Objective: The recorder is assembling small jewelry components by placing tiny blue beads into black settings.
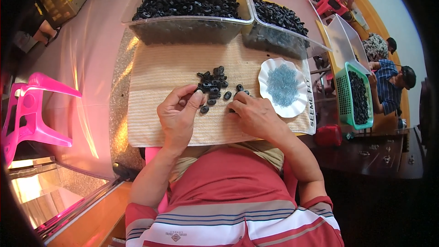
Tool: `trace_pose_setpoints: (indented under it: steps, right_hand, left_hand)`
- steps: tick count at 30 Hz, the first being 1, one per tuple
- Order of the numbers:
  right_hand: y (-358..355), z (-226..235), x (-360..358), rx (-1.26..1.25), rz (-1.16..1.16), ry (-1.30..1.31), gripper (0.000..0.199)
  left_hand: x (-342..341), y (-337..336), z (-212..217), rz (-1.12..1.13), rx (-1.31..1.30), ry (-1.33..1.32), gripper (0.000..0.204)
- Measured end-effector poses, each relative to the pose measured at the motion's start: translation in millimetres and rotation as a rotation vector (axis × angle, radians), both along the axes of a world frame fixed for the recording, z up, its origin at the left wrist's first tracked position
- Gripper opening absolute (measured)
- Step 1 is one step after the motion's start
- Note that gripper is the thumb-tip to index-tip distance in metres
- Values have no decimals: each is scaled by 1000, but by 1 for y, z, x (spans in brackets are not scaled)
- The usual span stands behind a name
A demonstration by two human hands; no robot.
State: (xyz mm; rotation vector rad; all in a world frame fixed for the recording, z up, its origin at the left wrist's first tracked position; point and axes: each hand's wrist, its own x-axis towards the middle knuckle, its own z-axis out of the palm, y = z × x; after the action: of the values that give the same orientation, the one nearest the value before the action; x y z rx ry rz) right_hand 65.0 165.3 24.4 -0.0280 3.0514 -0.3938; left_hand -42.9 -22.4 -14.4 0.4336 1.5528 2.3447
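Observation:
My left hand (180, 112) is closed in a pinch at the left edge of a loose pile of small black plastic pieces (212, 84). Whatever lies between its thumb and fingertips blends into the dark pile behind. My right hand (256, 115) rests palm down on the cloth, fingers bent together over a small black piece that shows only as a dark edge beneath them. Between the hands lie a few single oval black pieces (227, 95). To the right of the pile, a white wavy-rimmed plate (300, 105) holds many tiny bluish, see-through-looking bits (282, 86).
A striped cream cloth (160, 68) covers the table. Two clear tubs (187, 29) (274, 41) of black pieces stand along its far side. At right are a green basket (343, 96) of black pieces and people seated at another table. A pink stool (41, 114) stands at left.

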Motion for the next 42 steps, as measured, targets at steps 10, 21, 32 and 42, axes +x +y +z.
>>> trace_pose_setpoints:
  steps: [10, 21, 32, 42]
  right_hand:
    - [-4, 14, -33, -26, -1, 40, 24]
    - [-3, -10, -50, -29, -39, 31, 24]
    - [-1, -20, -41, -120, -45, 191, 17]
    - [9, -15, -24, -577, -39, 358, 15]
  left_hand:
    - [-1, -2, 2, 20, -56, -40, 15]
    - [1, 1, 8, 33, -22, -69, 15]
    - [3, 2, 6, 5, -61, -64, 15]
    - [9, 6, -9, -123, -158, -1, 13]
